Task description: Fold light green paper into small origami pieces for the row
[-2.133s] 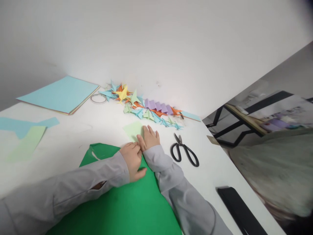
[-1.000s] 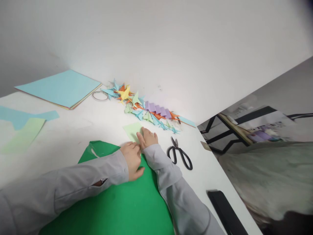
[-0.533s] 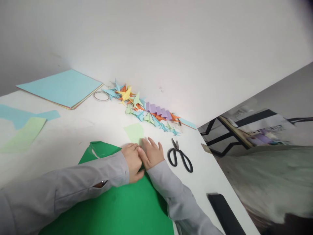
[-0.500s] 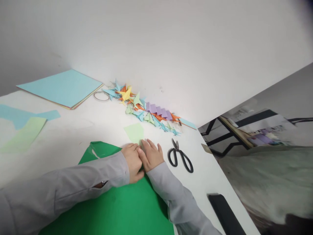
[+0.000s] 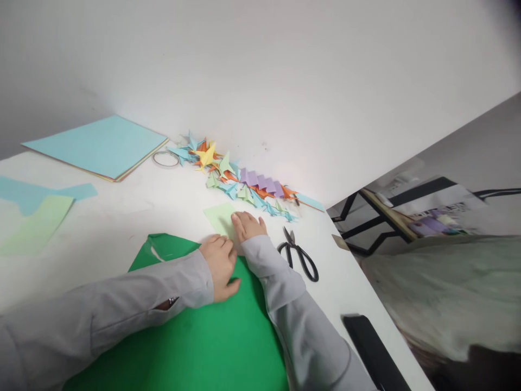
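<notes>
A pale green piece of paper (image 5: 218,217) lies at the far edge of a green sheet (image 5: 195,347), its near part covered by my hands. My left hand (image 5: 220,267) rests over the sheet's far edge, palm down, its thumb apart from its bent fingers. Farther away, my right hand (image 5: 248,226) lies over the right side of the pale green paper, its fingers stretched out. I see nothing gripped in either hand. Black-handled scissors (image 5: 302,255) lie to the right with their blades partly open, my right sleeve close beside them.
Folded paper cranes (image 5: 208,155) in several colours line the wall. At the left are a stack of coloured paper (image 5: 97,144), a thin ring (image 5: 166,158), a blue scrap (image 5: 36,194) and a green scrap (image 5: 40,225). A black case (image 5: 374,347) lies near the table's right edge.
My right hand has moved away from my left hand, forward onto the pale green paper, uncovering part of the green sheet's far edge. My left hand stays nearly in place.
</notes>
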Available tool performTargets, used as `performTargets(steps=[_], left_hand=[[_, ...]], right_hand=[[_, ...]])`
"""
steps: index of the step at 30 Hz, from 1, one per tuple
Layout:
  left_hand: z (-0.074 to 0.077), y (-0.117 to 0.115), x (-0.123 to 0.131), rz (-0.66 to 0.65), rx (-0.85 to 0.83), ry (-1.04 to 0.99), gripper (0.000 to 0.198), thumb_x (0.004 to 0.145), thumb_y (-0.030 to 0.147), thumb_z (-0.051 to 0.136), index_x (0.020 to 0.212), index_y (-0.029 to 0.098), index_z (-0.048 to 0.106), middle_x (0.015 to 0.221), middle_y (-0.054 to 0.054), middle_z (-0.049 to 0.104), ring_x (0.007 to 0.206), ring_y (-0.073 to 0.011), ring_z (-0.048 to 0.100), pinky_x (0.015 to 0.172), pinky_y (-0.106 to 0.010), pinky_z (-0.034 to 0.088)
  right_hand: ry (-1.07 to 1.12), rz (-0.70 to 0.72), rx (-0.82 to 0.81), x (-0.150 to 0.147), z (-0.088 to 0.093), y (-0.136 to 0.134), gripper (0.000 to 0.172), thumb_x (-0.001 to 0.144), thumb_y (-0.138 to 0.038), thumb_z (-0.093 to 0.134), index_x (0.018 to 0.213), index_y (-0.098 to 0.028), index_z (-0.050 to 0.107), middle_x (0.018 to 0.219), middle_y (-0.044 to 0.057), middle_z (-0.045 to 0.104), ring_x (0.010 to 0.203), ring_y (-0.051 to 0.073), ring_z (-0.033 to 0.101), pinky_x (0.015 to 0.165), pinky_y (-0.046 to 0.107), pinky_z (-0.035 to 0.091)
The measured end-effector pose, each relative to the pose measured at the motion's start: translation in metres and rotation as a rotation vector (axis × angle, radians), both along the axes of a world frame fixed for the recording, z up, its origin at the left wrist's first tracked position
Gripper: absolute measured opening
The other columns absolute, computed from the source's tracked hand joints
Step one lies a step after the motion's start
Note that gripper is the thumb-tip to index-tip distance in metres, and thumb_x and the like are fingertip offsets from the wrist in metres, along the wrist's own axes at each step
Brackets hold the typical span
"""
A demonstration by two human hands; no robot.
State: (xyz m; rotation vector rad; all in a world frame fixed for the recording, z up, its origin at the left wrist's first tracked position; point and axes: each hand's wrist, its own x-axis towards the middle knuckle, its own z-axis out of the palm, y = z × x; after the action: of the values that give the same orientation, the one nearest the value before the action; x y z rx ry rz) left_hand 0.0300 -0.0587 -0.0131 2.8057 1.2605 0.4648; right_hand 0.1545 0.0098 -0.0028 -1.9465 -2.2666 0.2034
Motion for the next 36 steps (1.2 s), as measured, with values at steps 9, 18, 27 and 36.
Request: performTargets(steps=[9,18,27,36], left_hand=[[0.005,0.032,0.006,0.006,0.026,-0.016,0.063,0.073,0.056,0.037,0.103,0.005,0.061,0.094,-0.017,0.06,0.091,-0.0306,0.046,0.078,-0.043,0.036],[0.008,0.026,0.009,-0.011,0.001,-0.04,0.048,0.07,0.052,0.047,0.087,0.013,0.069,0.091,-0.017,0.065,0.101,-0.0342,0.044,0.079,-0.045,0.035],[0.012,-0.012,0.005,-0.025,0.022,0.013,0.055,0.071,0.054,0.042,0.082,0.006,0.068,0.081,-0.018,0.063,0.082,-0.0282,0.048,0.072,-0.042,0.038],[0.007,-0.025,0.0,-0.102,0.074,0.006,0.047,0.074,0.046,0.042,0.071,0.007,0.067,0.077,-0.017,0.063,0.079,-0.0264,0.048,0.069,-0.04,0.038]], right_hand=[[0.036,-0.016,-0.057,0.003,0.003,0.007,0.045,0.092,-0.035,0.015,0.104,-0.016,0.054,0.105,0.013,0.062,0.107,0.023,0.052,0.094,0.044,0.029],[-0.084,-0.017,-0.015,-0.009,0.006,0.002,0.053,0.091,-0.046,0.015,0.109,-0.015,0.054,0.119,0.012,0.056,0.122,0.023,0.038,0.103,0.05,0.014],[-0.139,-0.027,0.072,-0.011,0.005,0.0,0.049,0.091,-0.044,0.019,0.11,-0.015,0.053,0.116,0.015,0.057,0.121,0.024,0.039,0.102,0.05,0.018],[-0.059,-0.028,0.059,-0.006,-0.001,0.008,0.045,0.091,-0.042,0.02,0.112,-0.016,0.051,0.116,0.013,0.057,0.116,0.023,0.044,0.102,0.05,0.017]])
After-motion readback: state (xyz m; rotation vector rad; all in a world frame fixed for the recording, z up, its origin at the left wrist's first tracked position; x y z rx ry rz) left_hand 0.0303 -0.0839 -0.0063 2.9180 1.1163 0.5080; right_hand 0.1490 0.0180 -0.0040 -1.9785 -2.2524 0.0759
